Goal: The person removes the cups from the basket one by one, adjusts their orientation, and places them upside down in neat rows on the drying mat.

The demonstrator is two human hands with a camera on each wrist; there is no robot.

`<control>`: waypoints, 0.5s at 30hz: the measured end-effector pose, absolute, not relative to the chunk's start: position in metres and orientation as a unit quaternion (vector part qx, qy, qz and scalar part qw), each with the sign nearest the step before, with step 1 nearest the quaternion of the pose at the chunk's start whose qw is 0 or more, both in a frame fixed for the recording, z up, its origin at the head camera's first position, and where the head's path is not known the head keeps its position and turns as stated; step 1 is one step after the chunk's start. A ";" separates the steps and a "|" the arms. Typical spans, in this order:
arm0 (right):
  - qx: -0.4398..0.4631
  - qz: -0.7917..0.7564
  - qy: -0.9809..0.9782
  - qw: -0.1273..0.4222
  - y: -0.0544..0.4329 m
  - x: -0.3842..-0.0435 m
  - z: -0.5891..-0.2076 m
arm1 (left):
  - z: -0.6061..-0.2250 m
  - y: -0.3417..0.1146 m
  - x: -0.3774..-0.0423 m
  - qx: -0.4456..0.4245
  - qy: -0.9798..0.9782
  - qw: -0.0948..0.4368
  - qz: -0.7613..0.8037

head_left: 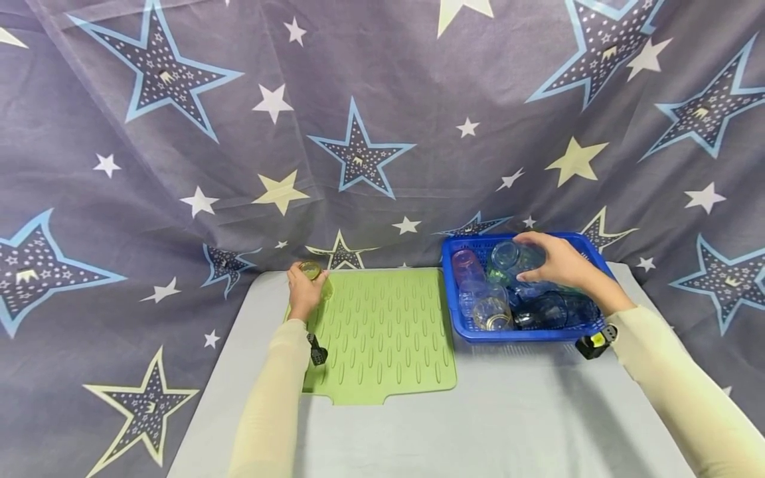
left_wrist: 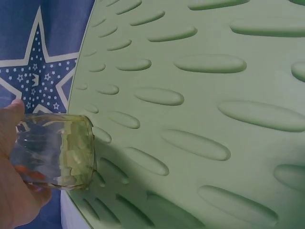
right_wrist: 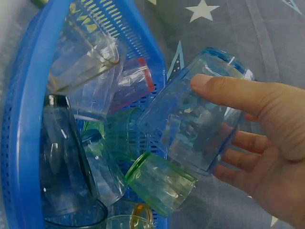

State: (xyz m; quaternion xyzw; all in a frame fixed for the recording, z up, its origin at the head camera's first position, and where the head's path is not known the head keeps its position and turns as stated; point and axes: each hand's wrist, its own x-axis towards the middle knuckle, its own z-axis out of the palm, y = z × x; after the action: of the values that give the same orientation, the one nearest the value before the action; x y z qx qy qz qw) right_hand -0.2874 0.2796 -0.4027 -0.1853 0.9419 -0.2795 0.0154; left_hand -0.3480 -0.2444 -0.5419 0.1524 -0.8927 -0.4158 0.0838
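Head view looks forward and down from furthest back, mat (head_left: 388, 332) at 6 o'clock, basket (head_left: 526, 336) near 4. Left wrist cam (head_left: 318, 350) is way closer, facing that same mat, left hand (left_wrist: 18, 188) at 8. Right wrist cam (head_left: 594, 344)'s close too, sharing the basket with head, right hand (right_wrist: 283, 136) at 3.
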 end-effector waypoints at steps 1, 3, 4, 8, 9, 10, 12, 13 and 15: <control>-0.185 -0.285 0.940 0.011 0.279 -0.287 -0.403 | -0.542 -0.245 -0.348 0.152 -0.892 0.086 -0.417; -0.184 -0.296 0.937 0.003 0.279 -0.286 -0.405 | -0.541 -0.246 -0.347 0.150 -0.893 0.087 -0.416; -0.184 -0.301 0.936 -0.001 0.279 -0.286 -0.406 | -0.541 -0.246 -0.347 0.147 -0.892 0.089 -0.418; -0.187 -0.322 0.928 -0.013 0.277 -0.284 -0.408 | -0.539 -0.249 -0.345 0.132 -0.891 0.094 -0.423; -0.187 -0.326 0.927 -0.014 0.276 -0.284 -0.408 | -0.538 -0.250 -0.345 0.128 -0.892 0.098 -0.422; -0.187 -0.329 0.925 -0.015 0.275 -0.284 -0.408 | -0.537 -0.250 -0.345 0.125 -0.894 0.101 -0.418; -0.186 -0.337 0.923 -0.015 0.273 -0.284 -0.408 | -0.534 -0.249 -0.345 0.120 -0.897 0.112 -0.409; -0.186 -0.341 0.921 -0.015 0.272 -0.284 -0.408 | -0.532 -0.248 -0.346 0.118 -0.898 0.121 -0.406; -0.185 -0.350 0.918 -0.014 0.270 -0.284 -0.408 | -0.527 -0.245 -0.348 0.109 -0.900 0.138 -0.400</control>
State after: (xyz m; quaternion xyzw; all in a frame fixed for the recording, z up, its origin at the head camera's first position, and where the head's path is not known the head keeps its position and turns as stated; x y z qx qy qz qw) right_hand -0.2845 0.2702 -0.4077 -0.1850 0.9183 -0.3496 -0.0144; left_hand -0.3481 -0.2446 -0.5270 0.1092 -0.8995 -0.3997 0.1384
